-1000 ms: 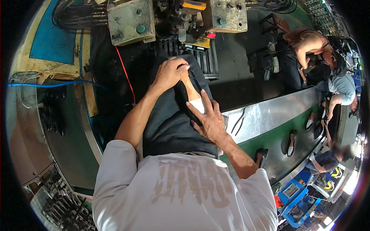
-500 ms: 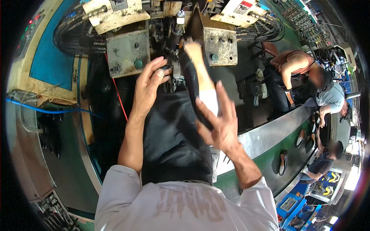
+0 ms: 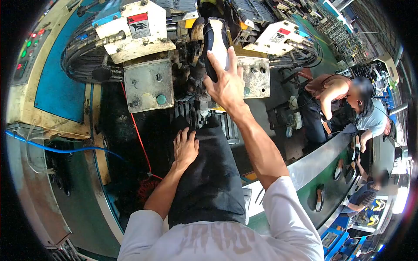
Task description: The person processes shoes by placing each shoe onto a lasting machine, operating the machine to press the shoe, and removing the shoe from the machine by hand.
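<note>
My right hand is closed around the near end of a black shoe upper, its pale underside turned up. The shoe points away from me, over the middle of the machine, between two metal guard plates. My thumb lies along its left edge and my fingers reach over the pale sole. My left hand lies flat on my thigh in black trousers, fingers stretched out and holding nothing.
A control box with a green button stands left of the machine. Several shoes lie on the green conveyor at right. Co-workers sit beyond it. A blue hose runs at left.
My right hand has carried the shoe forward and up into the machine, now gripping its near end. My left hand has dropped from beside the machine onto my thigh.
</note>
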The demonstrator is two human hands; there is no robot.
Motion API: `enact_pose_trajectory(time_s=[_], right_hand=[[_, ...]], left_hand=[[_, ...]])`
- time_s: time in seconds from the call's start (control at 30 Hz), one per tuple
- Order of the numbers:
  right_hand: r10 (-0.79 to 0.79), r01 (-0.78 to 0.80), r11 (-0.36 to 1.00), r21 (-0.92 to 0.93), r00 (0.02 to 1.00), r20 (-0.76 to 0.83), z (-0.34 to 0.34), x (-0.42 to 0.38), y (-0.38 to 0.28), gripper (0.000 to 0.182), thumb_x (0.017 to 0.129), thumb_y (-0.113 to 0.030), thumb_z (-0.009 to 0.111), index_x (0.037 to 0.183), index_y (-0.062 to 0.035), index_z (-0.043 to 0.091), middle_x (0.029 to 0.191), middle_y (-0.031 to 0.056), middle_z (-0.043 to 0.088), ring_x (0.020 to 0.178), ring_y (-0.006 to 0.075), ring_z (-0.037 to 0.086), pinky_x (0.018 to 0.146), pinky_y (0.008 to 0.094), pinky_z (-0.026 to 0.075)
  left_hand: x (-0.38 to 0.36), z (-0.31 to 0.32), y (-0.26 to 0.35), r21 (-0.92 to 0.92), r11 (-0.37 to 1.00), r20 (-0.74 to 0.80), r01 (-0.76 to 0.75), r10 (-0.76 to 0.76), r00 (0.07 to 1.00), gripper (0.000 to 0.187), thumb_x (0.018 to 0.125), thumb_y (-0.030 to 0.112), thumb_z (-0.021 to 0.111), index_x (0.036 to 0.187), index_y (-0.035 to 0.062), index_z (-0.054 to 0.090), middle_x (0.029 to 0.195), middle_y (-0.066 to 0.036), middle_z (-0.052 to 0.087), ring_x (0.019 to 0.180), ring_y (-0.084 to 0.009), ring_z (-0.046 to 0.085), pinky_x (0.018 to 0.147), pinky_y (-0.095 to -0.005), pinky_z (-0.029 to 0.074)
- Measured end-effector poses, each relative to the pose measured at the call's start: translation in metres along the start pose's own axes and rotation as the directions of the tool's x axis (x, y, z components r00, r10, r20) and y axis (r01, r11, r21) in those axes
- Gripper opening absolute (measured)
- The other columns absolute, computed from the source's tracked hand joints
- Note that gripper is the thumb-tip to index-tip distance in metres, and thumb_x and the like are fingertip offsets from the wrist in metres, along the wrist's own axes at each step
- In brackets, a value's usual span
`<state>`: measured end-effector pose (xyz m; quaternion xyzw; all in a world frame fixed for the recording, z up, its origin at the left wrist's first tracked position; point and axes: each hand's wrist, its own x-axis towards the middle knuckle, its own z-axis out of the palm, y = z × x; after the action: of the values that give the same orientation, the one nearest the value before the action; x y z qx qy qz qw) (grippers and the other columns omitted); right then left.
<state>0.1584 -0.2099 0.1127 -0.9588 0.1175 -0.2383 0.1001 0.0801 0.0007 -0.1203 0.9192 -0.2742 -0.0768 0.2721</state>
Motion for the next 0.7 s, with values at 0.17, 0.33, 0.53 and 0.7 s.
enact_pose_trajectory(time_s=[0.17,0.33,0.53,0.7], right_hand=[[0.006,-0.006,0.999,0.037,1.0,-0.004,0.001,-0.001,-0.003,0.075,0.087,-0.029,0.079,0.159,-0.0313,0.056,0.171,0.0321,0.029,0.13,0.0597,0.051,0.109,0.0595,0.052],[-0.268,0.255,0.961,-0.103,0.951,-0.151,0.009,-0.005,0.005,0.074,0.087,-0.023,0.077,0.156,-0.0086,0.054,0.165,0.0311,0.039,0.154,0.049,0.038,0.129,0.0562,0.03],[-0.3,0.279,0.95,-0.136,0.94,-0.161,0.014,-0.006,0.007,0.064,0.093,-0.017,0.067,0.154,-0.0038,0.055,0.16,0.0306,0.047,0.152,0.0469,0.043,0.13,0.0551,0.031],[-0.295,0.277,0.955,-0.11,0.931,-0.214,0.027,0.046,0.014,0.061,0.094,-0.018,0.065,0.153,-0.004,0.057,0.159,0.0303,0.049,0.15,0.0459,0.045,0.13,0.0542,0.03]], left_hand=[[-0.001,0.002,-0.004,0.003,1.0,-0.024,-0.003,0.003,1.0,0.046,0.1,0.028,0.07,0.142,0.0087,0.065,0.157,-0.017,0.05,0.146,-0.0438,0.046,0.118,-0.0615,0.041],[-0.003,0.002,0.0,0.01,1.0,-0.024,-0.008,0.009,1.0,0.046,0.099,0.028,0.071,0.141,0.0087,0.065,0.156,-0.017,0.052,0.145,-0.0425,0.047,0.116,-0.061,0.042],[0.002,0.003,0.001,0.041,0.999,-0.003,0.006,-0.006,1.0,0.044,0.099,0.026,0.07,0.139,0.0084,0.066,0.155,-0.017,0.052,0.142,-0.0418,0.049,0.115,-0.0596,0.044],[0.003,-0.006,0.002,0.039,0.999,0.02,0.017,-0.018,1.0,0.044,0.099,0.025,0.069,0.139,0.0081,0.066,0.153,-0.017,0.052,0.142,-0.0404,0.05,0.114,-0.0587,0.046]])
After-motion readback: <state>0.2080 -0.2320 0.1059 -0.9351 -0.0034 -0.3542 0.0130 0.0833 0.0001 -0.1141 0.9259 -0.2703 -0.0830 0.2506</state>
